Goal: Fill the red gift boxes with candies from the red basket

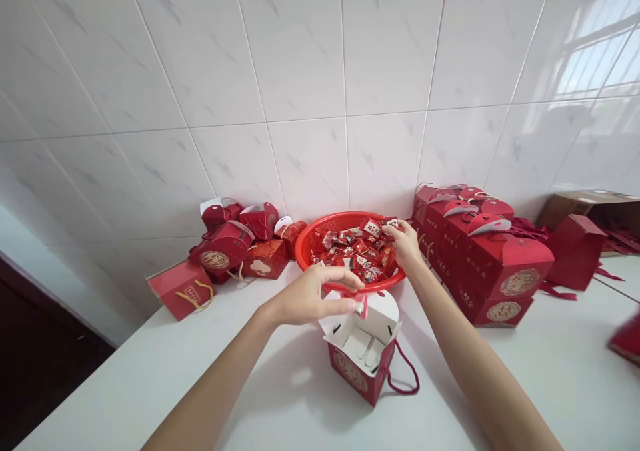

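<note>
An open red gift box [357, 371] with white insides and a dark red cord handle stands at the front centre. My left hand [315, 294] is above its left rim, with a small red-and-white wrapped candy [361, 305] at the fingertips over the opening. Behind the box, a red plastic basket [303, 247] holds many wrapped candies [357, 247]. At the basket's right side my right hand [404, 241] pinches a dark red wrapped candy [389, 222] above the rim.
Stacked red gift boxes [480, 264] stand at the right, near a cardboard box [580, 204] with red items. Smaller red boxes [225, 247] are piled at the left on the white table [280, 397]. A tiled wall [305, 164] rises behind.
</note>
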Demonstrator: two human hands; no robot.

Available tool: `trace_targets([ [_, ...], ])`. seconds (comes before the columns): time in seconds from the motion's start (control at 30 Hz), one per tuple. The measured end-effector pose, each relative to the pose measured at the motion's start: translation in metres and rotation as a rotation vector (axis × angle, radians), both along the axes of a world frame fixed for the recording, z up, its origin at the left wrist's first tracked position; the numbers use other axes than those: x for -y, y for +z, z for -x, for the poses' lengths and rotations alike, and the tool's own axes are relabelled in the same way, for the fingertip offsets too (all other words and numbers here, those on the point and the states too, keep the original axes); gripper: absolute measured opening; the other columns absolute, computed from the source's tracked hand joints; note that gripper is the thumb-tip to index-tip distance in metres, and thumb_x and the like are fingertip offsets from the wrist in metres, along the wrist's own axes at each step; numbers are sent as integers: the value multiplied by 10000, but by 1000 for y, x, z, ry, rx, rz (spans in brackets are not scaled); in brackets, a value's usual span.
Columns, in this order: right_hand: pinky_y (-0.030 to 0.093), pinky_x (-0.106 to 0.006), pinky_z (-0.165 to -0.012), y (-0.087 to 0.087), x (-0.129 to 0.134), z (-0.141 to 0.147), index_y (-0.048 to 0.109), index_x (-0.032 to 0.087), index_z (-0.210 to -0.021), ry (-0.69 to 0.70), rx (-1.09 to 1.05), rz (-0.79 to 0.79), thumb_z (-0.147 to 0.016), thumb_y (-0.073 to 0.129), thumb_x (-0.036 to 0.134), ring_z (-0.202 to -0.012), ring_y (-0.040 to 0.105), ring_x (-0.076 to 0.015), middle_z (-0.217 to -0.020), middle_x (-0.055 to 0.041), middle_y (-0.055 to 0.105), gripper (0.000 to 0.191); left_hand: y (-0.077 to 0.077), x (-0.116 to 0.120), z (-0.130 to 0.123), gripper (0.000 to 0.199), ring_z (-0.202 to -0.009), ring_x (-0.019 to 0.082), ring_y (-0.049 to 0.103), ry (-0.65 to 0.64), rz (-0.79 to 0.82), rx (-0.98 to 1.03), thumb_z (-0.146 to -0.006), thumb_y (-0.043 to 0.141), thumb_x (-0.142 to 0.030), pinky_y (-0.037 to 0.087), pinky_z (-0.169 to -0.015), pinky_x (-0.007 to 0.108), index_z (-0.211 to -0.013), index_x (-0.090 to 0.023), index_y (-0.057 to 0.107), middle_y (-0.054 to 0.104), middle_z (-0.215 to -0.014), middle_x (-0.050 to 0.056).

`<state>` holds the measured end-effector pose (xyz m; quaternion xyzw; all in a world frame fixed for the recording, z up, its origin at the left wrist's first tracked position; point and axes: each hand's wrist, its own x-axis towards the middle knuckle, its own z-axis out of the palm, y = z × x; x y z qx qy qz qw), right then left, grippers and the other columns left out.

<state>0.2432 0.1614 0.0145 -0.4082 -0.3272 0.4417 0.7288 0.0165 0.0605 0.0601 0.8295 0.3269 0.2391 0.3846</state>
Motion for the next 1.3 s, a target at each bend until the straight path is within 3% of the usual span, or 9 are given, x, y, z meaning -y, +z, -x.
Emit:
trace_targets([
  [0.17,438,-233,-510,17,14,4,594,201,-710,103,78,-37,-493,748,251,-607,559,-132,-662,33,624,270,-3,21,11,260,-1119,229,626,47,-137,-205,-832,651,-271,474,-969,310,-1085,-255,708,685,-1220,33],
  [0.3,483,-256,-584,43,42,4,618,190,-813,385,294,-122,-578,782,316,-654,603,-151,-729,14,657,313,-2,32,24,320,-1192,273,587,127,-195,-333,-829,653,-331,478,-972,343,-1139,-267,697,608,-1340,47],
  [0.43,498,-283,-689,71,77,0,629,180,-947,694,709,-209,-709,737,303,-763,619,-168,-861,-3,673,290,1,36,31,402,-1273,305,531,134,-179,-413,-832,657,-403,462,-1015,380,-1211,-267,667,551,-1417,57],
  [0.53,469,-274,-705,83,97,0,644,172,-989,825,1132,-341,-774,697,265,-800,585,-164,-908,-15,660,240,2,35,32,437,-1294,319,512,103,-143,-447,-838,652,-453,448,-1032,396,-1230,-261,662,540,-1435,67],
  [0.63,443,-270,-711,86,107,4,641,177,-1052,851,1411,-406,-835,638,223,-803,571,-163,-927,-24,661,222,1,34,34,471,-1317,327,489,90,-98,-484,-839,651,-483,429,-1047,394,-1257,-264,653,531,-1445,66],
  [0.87,369,-247,-598,83,116,16,657,176,-1093,951,1630,-333,-823,593,107,-678,550,-142,-827,-9,658,286,3,37,36,481,-1215,293,558,49,-50,-498,-859,627,-482,455,-966,326,-1285,-259,631,598,-1327,46],
  [1.1,331,-242,-531,83,122,20,659,185,-1154,976,1719,-182,-817,545,80,-611,526,-135,-754,-5,640,371,3,35,35,445,-1172,278,578,7,-33,-513,-863,627,-469,457,-932,301,-1256,-260,637,620,-1273,33],
  [1.3,377,-243,-572,82,125,23,648,184,-1174,979,1692,-201,-822,574,94,-668,573,-146,-822,-18,674,371,1,36,36,453,-1163,286,582,4,-39,-509,-861,621,-484,461,-910,306,-1255,-261,637,626,-1273,39],
])
